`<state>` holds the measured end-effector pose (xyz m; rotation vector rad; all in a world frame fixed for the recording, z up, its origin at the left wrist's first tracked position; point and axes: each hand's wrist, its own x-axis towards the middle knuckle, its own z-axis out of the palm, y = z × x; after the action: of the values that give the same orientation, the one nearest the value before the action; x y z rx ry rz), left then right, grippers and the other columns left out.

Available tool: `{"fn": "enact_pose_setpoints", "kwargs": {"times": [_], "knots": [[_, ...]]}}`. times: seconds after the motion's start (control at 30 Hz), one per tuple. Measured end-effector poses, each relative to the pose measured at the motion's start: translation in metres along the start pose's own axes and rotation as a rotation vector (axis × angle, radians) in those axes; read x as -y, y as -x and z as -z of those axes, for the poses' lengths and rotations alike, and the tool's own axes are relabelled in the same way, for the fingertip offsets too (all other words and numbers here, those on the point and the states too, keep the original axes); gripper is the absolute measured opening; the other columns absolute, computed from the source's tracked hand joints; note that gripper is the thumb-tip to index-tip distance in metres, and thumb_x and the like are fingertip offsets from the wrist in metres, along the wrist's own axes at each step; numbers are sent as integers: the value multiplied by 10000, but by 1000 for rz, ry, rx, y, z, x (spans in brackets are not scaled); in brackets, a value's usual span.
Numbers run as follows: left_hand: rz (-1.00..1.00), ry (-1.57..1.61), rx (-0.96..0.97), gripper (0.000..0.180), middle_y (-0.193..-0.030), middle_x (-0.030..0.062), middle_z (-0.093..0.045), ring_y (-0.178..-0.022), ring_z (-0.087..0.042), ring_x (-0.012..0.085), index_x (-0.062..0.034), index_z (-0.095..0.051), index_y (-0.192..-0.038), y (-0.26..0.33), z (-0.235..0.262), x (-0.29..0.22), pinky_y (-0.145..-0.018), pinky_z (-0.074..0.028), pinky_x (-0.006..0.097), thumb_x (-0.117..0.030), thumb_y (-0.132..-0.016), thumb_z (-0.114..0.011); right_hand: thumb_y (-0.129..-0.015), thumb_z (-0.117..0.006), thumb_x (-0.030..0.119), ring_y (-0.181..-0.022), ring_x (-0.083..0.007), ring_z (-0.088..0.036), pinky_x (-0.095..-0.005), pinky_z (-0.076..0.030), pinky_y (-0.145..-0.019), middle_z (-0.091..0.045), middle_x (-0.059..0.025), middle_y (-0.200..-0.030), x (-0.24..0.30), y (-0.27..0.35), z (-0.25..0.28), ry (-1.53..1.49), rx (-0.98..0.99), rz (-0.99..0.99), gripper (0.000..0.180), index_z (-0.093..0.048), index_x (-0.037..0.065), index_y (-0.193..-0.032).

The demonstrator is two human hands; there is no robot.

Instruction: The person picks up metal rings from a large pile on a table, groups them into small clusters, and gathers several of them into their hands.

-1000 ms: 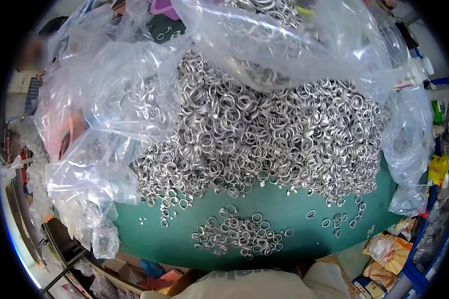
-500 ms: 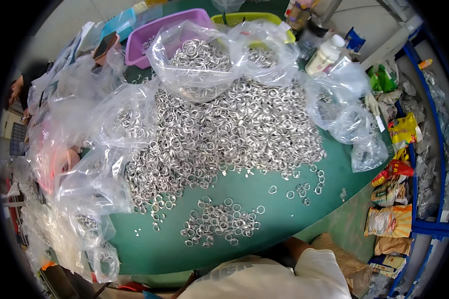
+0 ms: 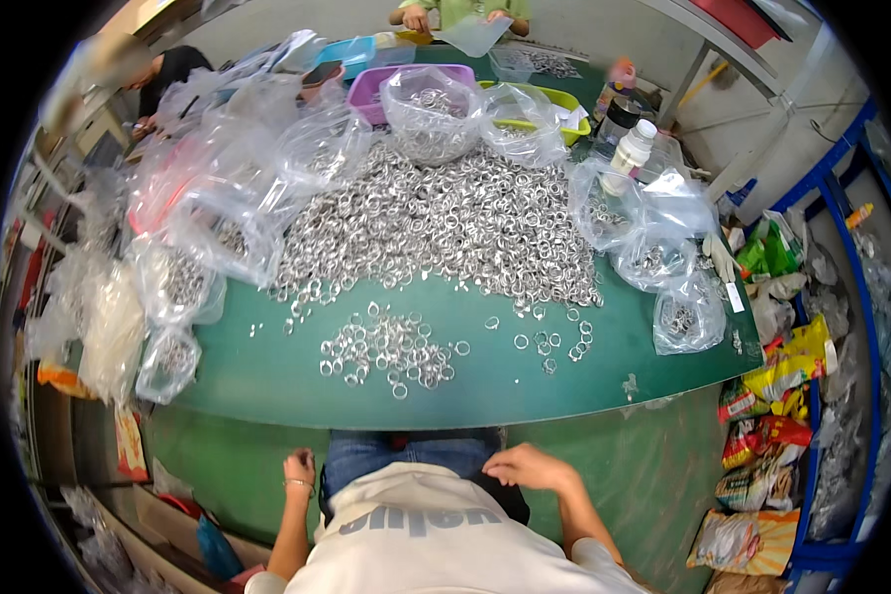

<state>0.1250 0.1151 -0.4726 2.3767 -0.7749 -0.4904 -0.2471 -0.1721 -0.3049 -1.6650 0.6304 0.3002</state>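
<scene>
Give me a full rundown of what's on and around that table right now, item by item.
table: one, green, centre of view
big ring heap: one, silver metal rings, mid-table
small ring pile: one, silver, near edge, apart from the heap
loose rings: several, silver, right of the small pile
clear bags: many, some holding rings, along the left, back and right
bins: purple, blue and yellow-green, at the back
bottle: one, white, right rear
snack packets: several, bright colours, on the floor at right
co-worker's hands: two, far side of the table
left hand: closed, off the table, beside the thigh
right hand: open, resting at the lap, holding nothing
</scene>
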Motion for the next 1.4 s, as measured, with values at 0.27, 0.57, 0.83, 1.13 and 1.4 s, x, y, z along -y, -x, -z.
{"fn": "enact_pose_setpoints", "kwargs": {"times": [0.27,0.57,0.83,1.13,1.4], "knots": [[-523,138,-243,25,-512,78,-519,-413,-493,164,-48,-656,-806,23,34,-204,-436,-401,281,-46,-781,-661,-787,-630,74,-807,-316,-541,-395,-431,-740,-615,-116,-836,20,-6,95,537,-1338,253,114,-682,26,-877],[-621,174,21,68,-646,92,-613,-448,-538,162,-44,-681,-853,4,16,-291,-453,-437,278,-80,-803,-652,-733,-682,93,-851,-272,-508,-391,-387,-737,-551,-85,-839,4,-35,122,719,-1406,98,135,-638,44,-850],[-759,192,147,105,-679,90,-616,-505,-562,191,-40,-674,-894,-25,3,-328,-468,-445,274,-21,-796,-640,-754,-644,39,-867,-283,-512,-385,-388,-765,-587,-89,-898,17,-38,117,721,-1360,59,99,-626,37,-852],[-654,322,322,125,-711,90,-628,-543,-585,214,-44,-668,-915,-54,16,-322,-479,-459,291,-15,-799,-632,-918,-461,48,-742,-181,-567,-266,-449,-648,-578,-148,-973,86,-31,90,-1444,-976,390,284,-474,-38,-1188],[-705,216,284,125,-719,81,-617,-567,-577,240,-57,-662,-914,-77,28,-313,-502,-463,318,-28,-795,-638,-774,-681,98,-685,-273,-478,-371,-409,-638,-448,-94,-722,70,-75,66,577,-1403,-158,189,-667,51,-957]]}}
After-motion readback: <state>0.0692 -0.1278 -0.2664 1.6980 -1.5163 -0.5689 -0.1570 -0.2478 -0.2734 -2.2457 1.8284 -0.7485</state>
